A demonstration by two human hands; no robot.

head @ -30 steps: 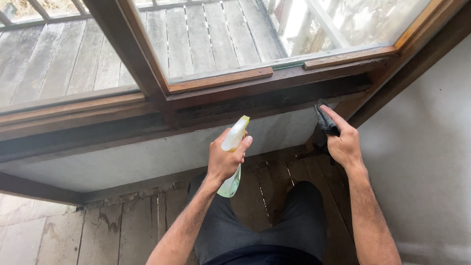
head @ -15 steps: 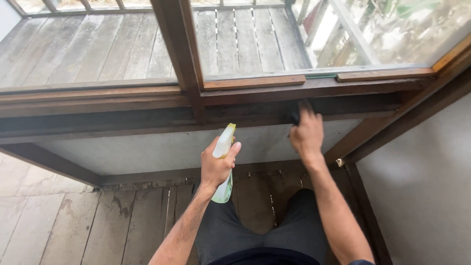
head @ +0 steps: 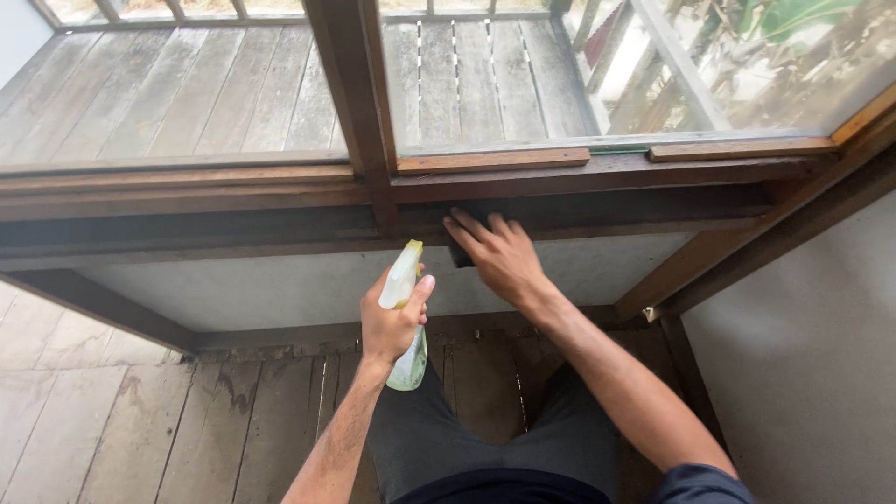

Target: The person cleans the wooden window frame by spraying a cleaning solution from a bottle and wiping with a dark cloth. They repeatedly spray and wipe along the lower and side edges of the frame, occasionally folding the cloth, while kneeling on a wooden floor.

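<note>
**Ana:** Across the top of the view runs the wooden window frame [head: 280, 187], dark and worn, with glass panes above it looking out onto a weathered plank deck [head: 187, 93]. One upright post [head: 350, 93] splits the panes near the middle.

**Ben:** And below the frame?

**Ana:** A pale wall panel [head: 261, 285] sits under the sill, and beneath that the floor of old grey boards [head: 140, 420]. A second pale wall [head: 803, 355] closes off the right side. The person's dark-trousered legs [head: 485, 429] fill the bottom centre.

**Ben:** What are the hands doing?

**Ana:** The right hand [head: 499, 252] reaches forward and lies flat, fingers spread, pressed against the lower edge of the dark sill just right of the post. Under its palm is a dark cloth [head: 459, 254]; only a corner shows at the near side of the fingers, so I can't quite tell how it is folded, though the hand seems to be pinning it to the wood rather than clutching it.

**Ben:** And the other?

**Ana:** The left hand [head: 392, 322] is closed around the neck of a spray bottle [head: 403, 317], held upright in front of the wall panel, well below the sill. Its pale yellow head points up and away towards the frame, and its light green body hangs below the fist, over the left thigh. The two hands are near each other but apart.
</note>
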